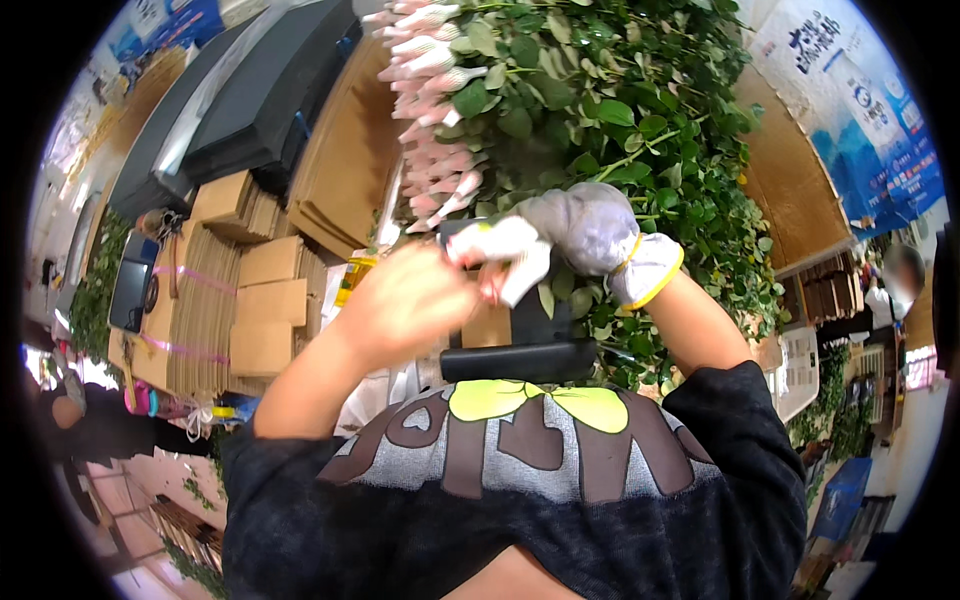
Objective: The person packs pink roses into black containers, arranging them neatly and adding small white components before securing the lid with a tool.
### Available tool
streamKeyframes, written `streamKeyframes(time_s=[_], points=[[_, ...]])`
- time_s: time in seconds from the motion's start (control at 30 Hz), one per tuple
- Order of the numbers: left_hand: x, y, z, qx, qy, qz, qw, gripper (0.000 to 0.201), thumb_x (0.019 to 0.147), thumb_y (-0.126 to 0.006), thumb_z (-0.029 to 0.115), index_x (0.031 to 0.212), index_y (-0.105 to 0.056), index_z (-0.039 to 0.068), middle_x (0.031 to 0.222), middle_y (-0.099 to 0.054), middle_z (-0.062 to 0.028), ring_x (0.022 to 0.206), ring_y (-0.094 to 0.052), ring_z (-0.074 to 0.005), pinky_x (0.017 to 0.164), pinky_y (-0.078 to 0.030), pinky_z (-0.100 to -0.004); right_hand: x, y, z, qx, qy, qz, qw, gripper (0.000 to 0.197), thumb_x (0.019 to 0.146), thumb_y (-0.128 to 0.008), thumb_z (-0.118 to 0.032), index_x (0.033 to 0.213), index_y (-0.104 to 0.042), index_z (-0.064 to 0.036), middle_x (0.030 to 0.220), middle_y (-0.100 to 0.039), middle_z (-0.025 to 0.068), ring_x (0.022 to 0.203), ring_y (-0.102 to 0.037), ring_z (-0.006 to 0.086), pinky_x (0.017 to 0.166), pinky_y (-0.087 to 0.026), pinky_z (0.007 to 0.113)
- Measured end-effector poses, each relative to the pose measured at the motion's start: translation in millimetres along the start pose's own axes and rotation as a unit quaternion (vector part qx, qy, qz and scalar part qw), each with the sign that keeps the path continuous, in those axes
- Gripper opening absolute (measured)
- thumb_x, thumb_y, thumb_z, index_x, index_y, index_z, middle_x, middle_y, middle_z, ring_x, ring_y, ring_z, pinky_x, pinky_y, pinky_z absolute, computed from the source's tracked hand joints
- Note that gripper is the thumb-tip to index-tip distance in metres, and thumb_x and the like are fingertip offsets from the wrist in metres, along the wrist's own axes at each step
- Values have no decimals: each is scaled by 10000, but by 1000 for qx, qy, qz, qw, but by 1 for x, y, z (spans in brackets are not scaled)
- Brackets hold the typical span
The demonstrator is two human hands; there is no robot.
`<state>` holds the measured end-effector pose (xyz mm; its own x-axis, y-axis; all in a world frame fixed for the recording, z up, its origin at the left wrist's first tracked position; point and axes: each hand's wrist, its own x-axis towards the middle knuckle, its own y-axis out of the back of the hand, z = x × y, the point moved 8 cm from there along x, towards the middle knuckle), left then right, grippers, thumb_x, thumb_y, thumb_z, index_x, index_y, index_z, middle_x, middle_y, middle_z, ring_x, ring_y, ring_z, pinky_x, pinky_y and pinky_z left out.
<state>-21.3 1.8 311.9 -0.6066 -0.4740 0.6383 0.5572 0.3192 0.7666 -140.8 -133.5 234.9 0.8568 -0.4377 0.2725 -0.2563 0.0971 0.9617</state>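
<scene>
Leafy stems [690,185] crowd the right and cardboard [200,305] the left, with room above the black bar [520,361].

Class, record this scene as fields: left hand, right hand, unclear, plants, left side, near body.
Left hand: back bare, blurred
Right hand: gloved, yellow-edged cuff
Unclear: white patch at the left fingertips; either hand's grip
Plants: pink-and-white blooms, leafy stems to their right
Left side: stacked cardboard
Near body: black bar

Brown letters [594,455] on dark shirt [330,530], black characters [814,42] on blue-white banner [868,150], probably Chinese
</scene>
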Motion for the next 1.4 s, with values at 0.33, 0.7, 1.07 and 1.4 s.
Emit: streamKeyframes(time_s=[0.33, 0.7, 1.07, 1.4], points=[[-5, -13, -11, 58, 10, -56, 997, 226, 718, -680, 96, 929, -611, 54, 747, -574, -40, 689, -564, -210, 605, -439, -324, 4, 10, -20, -36, 44, 17, 998, 251, 779, -572, -174, 1029, -587, -178, 842, -642, 57, 748, -636, 286, 627, -494, 400], [-53, -54, -25, -15, 264, -128, 956, 305, 856, -611, 288, 666, -601, 50, 613, -606, -102, 576, -623, -296, 510, -482, -409, 25, 3, -19, -80, -69, -109, 988, 297, 813, -561, -219, 1108, -586, -191, 867, -663, 64, 758, -648, 292, 625, -503, 395], [-7, 22, -15, 250, 208, -7, 946, 461, 698, -675, 543, 687, -536, 103, 634, -497, -36, 606, -545, -213, 550, -409, -335, 55, 96, 3, 645, -35, 20, 763, 524, 868, -637, -312, 1259, -522, 16, 1145, -617, 125, 1089, -528, 191, 993, -381, 332], [-29, 36, -17, 139, 156, -134, 969, 342, 777, -664, 382, 649, -539, 90, 622, -551, -63, 587, -576, -234, 536, -424, -359, 23, 140, 17, 554, -104, 184, 805, 582, 869, -528, -391, 1256, -513, 44, 1084, -644, 158, 879, -644, 230, 826, -513, 325]])
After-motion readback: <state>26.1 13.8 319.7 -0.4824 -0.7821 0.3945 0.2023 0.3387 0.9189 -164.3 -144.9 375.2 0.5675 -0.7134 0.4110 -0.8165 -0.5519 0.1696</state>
